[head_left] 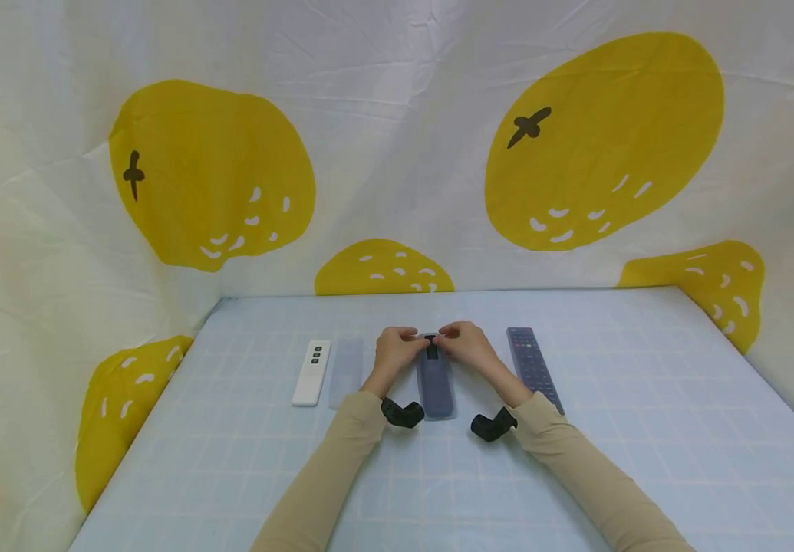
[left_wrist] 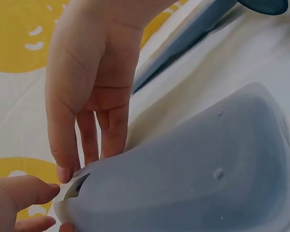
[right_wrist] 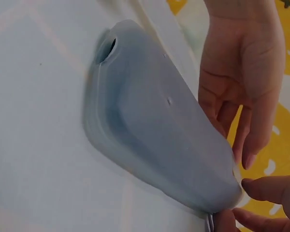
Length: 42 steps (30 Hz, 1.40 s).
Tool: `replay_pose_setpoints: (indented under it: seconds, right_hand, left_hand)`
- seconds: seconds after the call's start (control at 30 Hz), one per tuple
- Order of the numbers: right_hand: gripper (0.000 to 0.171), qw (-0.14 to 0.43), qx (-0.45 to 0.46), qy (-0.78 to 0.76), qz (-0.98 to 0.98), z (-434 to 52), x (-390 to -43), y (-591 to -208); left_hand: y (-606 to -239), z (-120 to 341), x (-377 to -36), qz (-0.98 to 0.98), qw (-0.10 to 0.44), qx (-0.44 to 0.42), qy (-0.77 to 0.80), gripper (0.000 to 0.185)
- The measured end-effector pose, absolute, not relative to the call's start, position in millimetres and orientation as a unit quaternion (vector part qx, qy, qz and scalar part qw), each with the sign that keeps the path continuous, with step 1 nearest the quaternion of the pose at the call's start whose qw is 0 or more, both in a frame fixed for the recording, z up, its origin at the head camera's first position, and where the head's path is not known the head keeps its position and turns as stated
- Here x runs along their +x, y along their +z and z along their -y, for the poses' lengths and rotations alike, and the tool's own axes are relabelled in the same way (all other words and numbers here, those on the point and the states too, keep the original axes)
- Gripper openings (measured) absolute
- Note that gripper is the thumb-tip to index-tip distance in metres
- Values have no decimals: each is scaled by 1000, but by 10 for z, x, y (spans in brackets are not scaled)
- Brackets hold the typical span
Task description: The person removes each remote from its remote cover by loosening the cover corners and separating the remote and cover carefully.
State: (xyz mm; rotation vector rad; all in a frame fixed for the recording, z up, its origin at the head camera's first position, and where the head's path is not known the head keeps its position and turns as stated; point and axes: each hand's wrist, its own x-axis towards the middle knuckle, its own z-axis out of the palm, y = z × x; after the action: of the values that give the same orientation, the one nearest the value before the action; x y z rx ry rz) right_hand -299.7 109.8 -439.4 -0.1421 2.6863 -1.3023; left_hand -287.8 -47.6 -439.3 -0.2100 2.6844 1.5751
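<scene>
A dark remote control [head_left: 432, 353] in a translucent silicone cover [head_left: 436, 392] lies in the middle of the table, long side pointing away. At its far end, my left hand [head_left: 393, 354] pinches the cover's left edge between thumb and fingers. From the other side my right hand [head_left: 467, 347] pinches the same end, both thumbs close together over it. A dark slot in the cover [left_wrist: 183, 183] shows beside the fingertips in the left wrist view. The cover's near end [right_wrist: 106, 53] has a rounded opening in the right wrist view.
To the left lie a white remote [head_left: 311, 373] with dark buttons and a flat translucent cover [head_left: 346, 374]. A long dark remote [head_left: 533, 364] with many buttons lies right, partly behind the right forearm. A white curtain [head_left: 403, 153] with yellow fruit prints borders the table.
</scene>
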Motion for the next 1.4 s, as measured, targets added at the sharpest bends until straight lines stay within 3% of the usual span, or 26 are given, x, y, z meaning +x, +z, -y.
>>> replay_pose_setpoints:
  seconds: [0.83,1.4]
  right_hand:
    - [38,63,-37,-492,-867,-1103,-2925,-4329]
    - [34,24,-87,-468,-879,-1152,-2861,-4287]
  left_hand:
    - [-4432,468,-2848,-831,-24,-71,551,36]
    - [-4416,513,-2831,-839,-56,9,541,34]
